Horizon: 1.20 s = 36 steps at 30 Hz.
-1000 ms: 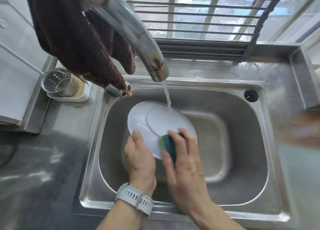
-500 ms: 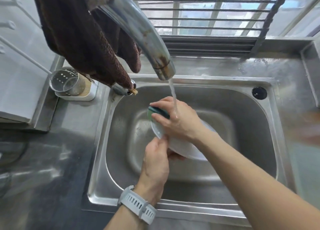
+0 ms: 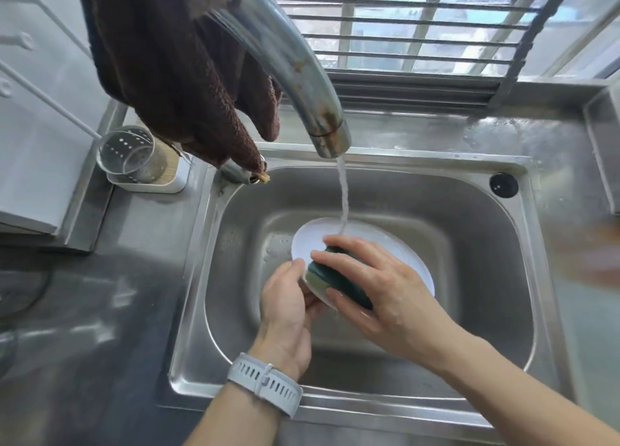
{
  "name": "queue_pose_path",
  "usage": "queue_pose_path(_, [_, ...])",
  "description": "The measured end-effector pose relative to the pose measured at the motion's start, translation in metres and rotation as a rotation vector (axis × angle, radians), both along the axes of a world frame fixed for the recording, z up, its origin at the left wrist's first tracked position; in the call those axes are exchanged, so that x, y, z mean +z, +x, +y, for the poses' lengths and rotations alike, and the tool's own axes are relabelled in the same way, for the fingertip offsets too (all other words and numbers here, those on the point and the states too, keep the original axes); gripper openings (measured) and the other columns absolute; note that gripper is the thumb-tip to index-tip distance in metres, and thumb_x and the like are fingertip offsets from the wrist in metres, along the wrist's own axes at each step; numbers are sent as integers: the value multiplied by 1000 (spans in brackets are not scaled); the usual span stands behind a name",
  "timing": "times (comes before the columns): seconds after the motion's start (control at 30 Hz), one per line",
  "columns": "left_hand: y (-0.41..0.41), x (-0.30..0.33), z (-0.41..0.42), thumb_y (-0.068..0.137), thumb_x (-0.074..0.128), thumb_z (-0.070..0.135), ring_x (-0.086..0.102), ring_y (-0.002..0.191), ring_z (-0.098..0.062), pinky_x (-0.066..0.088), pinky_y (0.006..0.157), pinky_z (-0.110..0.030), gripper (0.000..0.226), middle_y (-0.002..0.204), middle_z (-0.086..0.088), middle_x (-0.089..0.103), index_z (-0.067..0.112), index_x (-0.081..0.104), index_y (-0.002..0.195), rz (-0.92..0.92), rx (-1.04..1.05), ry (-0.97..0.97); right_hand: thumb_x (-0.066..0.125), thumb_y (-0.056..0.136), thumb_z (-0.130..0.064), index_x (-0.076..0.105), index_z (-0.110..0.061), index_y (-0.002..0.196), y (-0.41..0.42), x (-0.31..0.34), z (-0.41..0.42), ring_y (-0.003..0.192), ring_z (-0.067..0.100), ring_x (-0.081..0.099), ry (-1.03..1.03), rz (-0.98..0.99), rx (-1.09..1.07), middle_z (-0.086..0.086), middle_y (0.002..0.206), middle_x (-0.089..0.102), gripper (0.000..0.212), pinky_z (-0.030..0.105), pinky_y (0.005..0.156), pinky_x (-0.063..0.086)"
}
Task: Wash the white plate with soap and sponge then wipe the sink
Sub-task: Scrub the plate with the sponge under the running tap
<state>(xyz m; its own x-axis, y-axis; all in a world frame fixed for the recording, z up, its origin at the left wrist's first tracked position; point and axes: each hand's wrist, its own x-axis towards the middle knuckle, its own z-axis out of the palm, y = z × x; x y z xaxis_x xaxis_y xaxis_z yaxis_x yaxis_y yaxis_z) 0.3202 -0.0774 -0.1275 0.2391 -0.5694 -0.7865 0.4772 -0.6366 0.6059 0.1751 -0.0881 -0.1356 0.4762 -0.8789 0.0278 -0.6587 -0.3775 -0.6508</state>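
Left grip [image 3: 285,298] clamps white plate [image 3: 412,261] rim; right grip [image 3: 385,288] clamps sponge [image 3: 332,278], scrubbing mid-frame under faucet [image 3: 292,66] stream. Next: rinse plate, wipe sink [image 3: 469,244].

My hands meet in the sink [image 3: 496,278], which is set into the bench [image 3: 84,328]. My left hand [image 3: 285,308] grips the near-left rim of the plate [image 3: 399,258], and my right hand [image 3: 385,288] holds the sponge [image 3: 335,278] on the plate. The faucet [image 3: 295,66] arches over from behind, its stream [image 3: 343,197] landing at the plate's far edge. A cloth [image 3: 167,60] hangs over the faucet. A utensil holder [image 3: 134,154] stands on the bench, left of the sink.
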Motion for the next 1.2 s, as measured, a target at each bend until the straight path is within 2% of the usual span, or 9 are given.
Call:
queue_pose_path(0.23, [8,3,2,108,48,16,73,87,-23,62,76,-36,25,98,-14,77,3,68,102,-137,-94,8,61,95,-28,59,-23,138,-50,-10,3,134,12,51,-14,-47,-126,-7,147,50,43,32,110,44])
queue_pose_path(0.43, [21,11,15,107,50,19,65,82,-24,57,83,-48,26,84,-14,71,7,64,87,-257,-252,-54,58,97,-35,59,-26,135,-48,-53,-52,119,20,58,238,25,-537,-1,129,62,38,32,98,44])
queue_pose_path(0.63, [12,6,16,93,54,35,66,103,-49,53,95,-68,32,101,-26,72,7,70,93,-324,-257,-25,62,94,-33,59,-26,135,35,-37,-45,116,19,58,200,-36,-285,-4,132,57,41,33,96,47])
queue_pose_path(0.77, [16,5,17,90,54,37,66,89,-34,51,95,-69,33,97,-24,72,9,71,87,-334,-199,-23,60,94,-34,55,-28,138,14,-21,-8,124,8,54,189,-101,-140,-12,139,52,45,25,103,45])
queue_pose_path(0.83, [16,7,19,99,55,29,63,84,-32,52,94,-68,30,94,-25,70,7,67,82,-345,-199,-17,59,95,-36,54,-30,137,-17,-27,1,124,8,54,201,-15,-144,-13,139,51,43,25,104,44])
queue_pose_path(0.93, [15,12,21,103,51,23,67,85,-38,54,91,-65,30,95,-25,70,3,65,86,-375,-204,-5,58,96,-34,56,-23,133,-61,-54,-6,113,27,59,161,244,-336,0,132,54,39,40,95,51])
queue_pose_path(1.07, [12,17,21,103,52,23,68,102,-45,56,92,-62,29,96,-23,73,3,66,88,-355,-203,-8,55,98,-30,51,-9,134,-82,-89,-45,104,45,52,201,571,-558,19,133,49,42,51,82,52])
queue_pose_path(1.13, [14,18,19,101,53,27,68,103,-46,58,91,-62,31,97,-23,73,2,66,90,-355,-201,-13,54,98,-34,48,-7,139,-80,-98,-53,116,44,48,218,687,-491,19,140,48,49,50,91,49])
queue_pose_path(1.2, [15,19,16,103,51,22,72,100,-40,62,88,-56,29,96,-20,76,1,67,92,-347,-193,-9,53,98,-34,45,-7,145,-74,-91,-46,134,42,40,173,616,-484,16,148,47,55,50,110,38])
